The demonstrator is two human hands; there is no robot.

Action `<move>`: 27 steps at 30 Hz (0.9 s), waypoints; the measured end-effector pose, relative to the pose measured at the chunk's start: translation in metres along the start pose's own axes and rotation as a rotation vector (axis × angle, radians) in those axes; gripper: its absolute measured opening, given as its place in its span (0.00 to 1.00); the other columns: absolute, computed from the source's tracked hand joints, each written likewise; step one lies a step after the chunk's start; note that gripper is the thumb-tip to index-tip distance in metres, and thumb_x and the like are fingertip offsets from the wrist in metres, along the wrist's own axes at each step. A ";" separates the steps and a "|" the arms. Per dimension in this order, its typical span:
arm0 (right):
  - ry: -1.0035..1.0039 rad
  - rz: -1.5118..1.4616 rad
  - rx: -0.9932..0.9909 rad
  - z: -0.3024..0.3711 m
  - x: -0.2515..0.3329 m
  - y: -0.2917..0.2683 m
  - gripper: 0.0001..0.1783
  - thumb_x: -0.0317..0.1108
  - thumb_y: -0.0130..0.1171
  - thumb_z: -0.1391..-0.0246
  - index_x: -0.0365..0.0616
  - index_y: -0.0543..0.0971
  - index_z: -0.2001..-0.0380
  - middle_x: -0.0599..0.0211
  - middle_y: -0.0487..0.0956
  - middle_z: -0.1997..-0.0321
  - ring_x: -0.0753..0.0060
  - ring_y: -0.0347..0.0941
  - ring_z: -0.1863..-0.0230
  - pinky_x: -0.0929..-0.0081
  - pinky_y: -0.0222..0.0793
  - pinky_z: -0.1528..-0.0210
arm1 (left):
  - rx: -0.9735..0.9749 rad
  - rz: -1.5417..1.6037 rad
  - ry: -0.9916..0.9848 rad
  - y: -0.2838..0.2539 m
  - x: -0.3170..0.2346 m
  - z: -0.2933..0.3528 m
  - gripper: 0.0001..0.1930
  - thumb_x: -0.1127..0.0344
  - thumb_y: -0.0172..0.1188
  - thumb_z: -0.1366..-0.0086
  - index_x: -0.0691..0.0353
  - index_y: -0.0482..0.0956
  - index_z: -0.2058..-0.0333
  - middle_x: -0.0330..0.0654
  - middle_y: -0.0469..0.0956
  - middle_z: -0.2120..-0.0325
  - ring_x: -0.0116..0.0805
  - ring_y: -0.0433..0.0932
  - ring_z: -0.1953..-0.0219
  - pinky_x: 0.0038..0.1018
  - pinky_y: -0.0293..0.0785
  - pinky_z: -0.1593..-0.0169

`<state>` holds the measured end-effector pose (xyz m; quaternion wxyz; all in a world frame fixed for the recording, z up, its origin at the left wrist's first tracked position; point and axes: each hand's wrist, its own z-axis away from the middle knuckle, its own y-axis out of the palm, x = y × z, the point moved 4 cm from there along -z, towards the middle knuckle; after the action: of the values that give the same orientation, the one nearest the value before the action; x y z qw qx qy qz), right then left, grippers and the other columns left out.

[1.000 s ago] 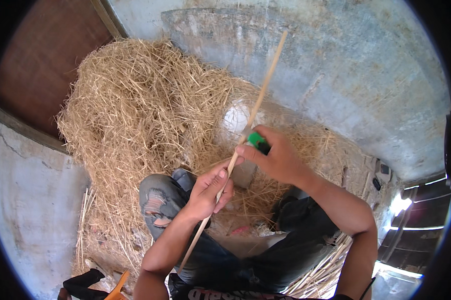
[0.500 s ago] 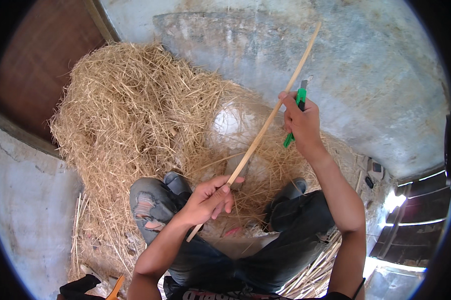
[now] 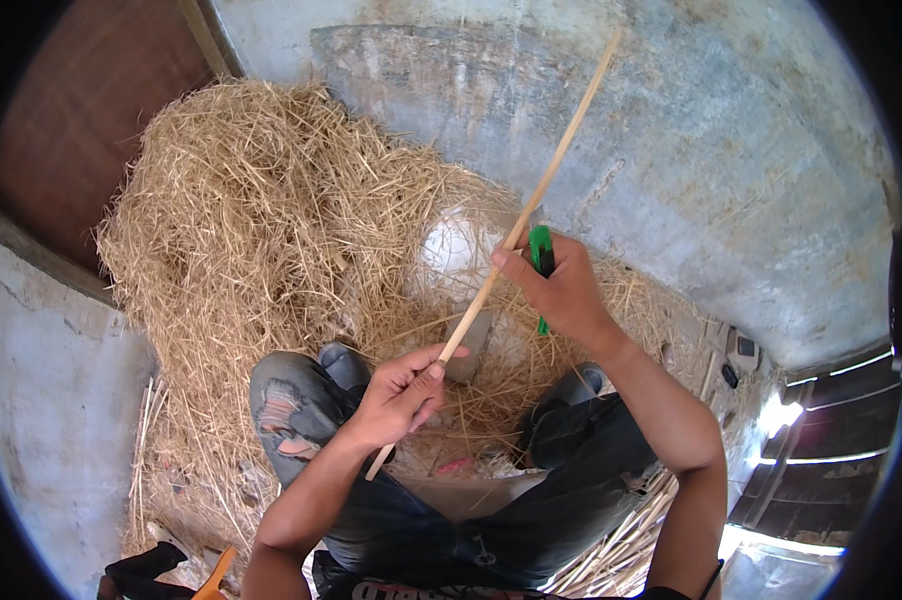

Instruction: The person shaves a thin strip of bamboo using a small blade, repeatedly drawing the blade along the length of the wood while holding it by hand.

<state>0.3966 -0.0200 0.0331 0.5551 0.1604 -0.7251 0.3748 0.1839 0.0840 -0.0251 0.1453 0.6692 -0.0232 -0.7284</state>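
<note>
The left hand (image 3: 396, 395) was curled around the lower end of a long bamboo stick (image 3: 516, 235) above the knees. The right hand (image 3: 561, 290) gripped a green-handled knife (image 3: 541, 250) against the stick's middle, thumb pressed on it. Judging by its pale, smooth length, shaving looked well advanced. Straw (image 3: 261, 230) was heaped along the concrete wall (image 3: 691, 130).

Since 0.5 s ago the right hand (image 3: 563, 290), with its green knife (image 3: 541, 262), has slid back down the stick (image 3: 511, 240) toward the left hand (image 3: 396, 395), seemingly near where it sat 1 s ago. The stick now leans a little steeper.
</note>
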 end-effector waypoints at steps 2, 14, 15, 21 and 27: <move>-0.035 0.001 0.020 0.002 0.004 0.000 0.15 0.45 0.70 0.46 0.44 0.84 0.64 0.84 0.64 0.84 0.88 0.56 0.81 0.78 0.50 0.78 | -0.009 -0.029 0.036 0.001 -0.002 0.000 0.21 0.60 0.45 0.22 0.67 0.68 0.38 0.30 0.64 0.87 0.17 0.59 0.87 0.17 0.56 0.80; -0.154 -0.026 0.245 0.019 0.025 0.011 0.14 0.37 0.71 0.45 0.38 0.84 0.61 0.84 0.64 0.83 0.89 0.58 0.79 0.80 0.53 0.76 | -0.117 -0.014 0.076 0.002 -0.006 0.003 0.23 0.68 0.57 0.28 0.62 0.68 0.36 0.26 0.67 0.82 0.14 0.61 0.81 0.16 0.59 0.76; -0.160 -0.043 0.238 0.019 0.024 0.012 0.14 0.37 0.70 0.45 0.38 0.84 0.62 0.84 0.65 0.83 0.90 0.58 0.79 0.80 0.53 0.76 | -0.132 -0.022 0.069 0.001 -0.007 0.003 0.23 0.68 0.58 0.29 0.62 0.69 0.36 0.26 0.68 0.81 0.13 0.62 0.80 0.16 0.59 0.76; -0.100 -0.109 0.220 0.018 0.023 0.013 0.12 0.38 0.66 0.41 0.38 0.83 0.65 0.83 0.67 0.85 0.91 0.60 0.83 0.80 0.52 0.81 | -0.183 -0.099 0.140 0.001 0.000 0.001 0.25 0.69 0.61 0.31 0.63 0.69 0.37 0.28 0.70 0.83 0.13 0.62 0.84 0.16 0.58 0.79; -0.064 -0.117 0.138 0.016 0.020 0.011 0.14 0.39 0.65 0.40 0.40 0.80 0.73 0.83 0.67 0.86 0.92 0.60 0.85 0.81 0.52 0.84 | -0.220 -0.128 0.103 0.003 -0.004 0.001 0.25 0.66 0.61 0.31 0.63 0.70 0.37 0.28 0.72 0.81 0.13 0.64 0.83 0.15 0.59 0.78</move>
<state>0.3718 -0.0205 0.0463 0.5402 0.2522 -0.7041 0.3857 0.1836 0.0822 -0.0206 0.1722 0.6859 0.1072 -0.6988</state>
